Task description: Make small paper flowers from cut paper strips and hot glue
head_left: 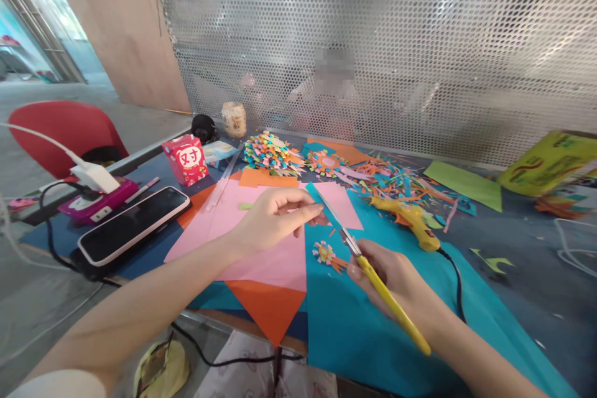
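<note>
Scissors with yellow handles [392,301] are in my right hand [389,270], their blades pointing up and to the left. A narrow blue paper strip [314,193] is pinched between the fingertips of my left hand [284,214]. The strip lies along the scissor blades, and whether they are closed on it I cannot tell. Below the blades, a small layered paper flower [324,253] with orange fringe rests on a large blue sheet [359,336]. Pink paper [275,267] spreads beneath my left hand, over an orange sheet [275,305].
A yellow glue gun [413,221] with a black cord lies right of my hands. Behind are paper scraps [396,180] and a pile of fringed pieces [270,152]. A phone [135,224], power strip [97,202] and red box [185,160] stand left. Perforated metal [396,43] borders the back.
</note>
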The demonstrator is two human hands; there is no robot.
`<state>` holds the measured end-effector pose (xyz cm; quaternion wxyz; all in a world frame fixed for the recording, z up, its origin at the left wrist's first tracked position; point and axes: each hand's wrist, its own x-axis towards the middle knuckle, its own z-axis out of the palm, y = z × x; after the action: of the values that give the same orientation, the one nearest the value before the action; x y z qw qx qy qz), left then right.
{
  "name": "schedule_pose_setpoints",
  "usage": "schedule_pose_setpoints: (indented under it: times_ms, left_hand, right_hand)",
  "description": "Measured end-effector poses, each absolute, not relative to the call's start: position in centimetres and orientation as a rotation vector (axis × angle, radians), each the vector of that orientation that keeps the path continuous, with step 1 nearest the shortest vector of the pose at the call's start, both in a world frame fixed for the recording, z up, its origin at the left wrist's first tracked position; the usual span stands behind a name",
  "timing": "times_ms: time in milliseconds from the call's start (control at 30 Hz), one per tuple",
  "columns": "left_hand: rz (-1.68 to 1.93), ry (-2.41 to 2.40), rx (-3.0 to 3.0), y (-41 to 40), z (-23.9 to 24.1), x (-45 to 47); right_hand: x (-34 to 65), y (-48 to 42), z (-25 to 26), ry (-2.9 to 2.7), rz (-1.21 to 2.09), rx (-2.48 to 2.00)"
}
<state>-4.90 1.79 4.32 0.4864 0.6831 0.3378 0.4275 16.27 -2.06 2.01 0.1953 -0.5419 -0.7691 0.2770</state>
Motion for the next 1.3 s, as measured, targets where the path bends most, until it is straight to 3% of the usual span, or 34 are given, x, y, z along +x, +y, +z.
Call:
schedule_pose_setpoints:
  times_ms: [1300]
  left_hand:
    - [1.047, 0.905, 1.686, 1.7, 3.5, -3.4]
  right_hand:
    - [16.3, -1.5, 0.8, -2.034, 0.613, -1.483]
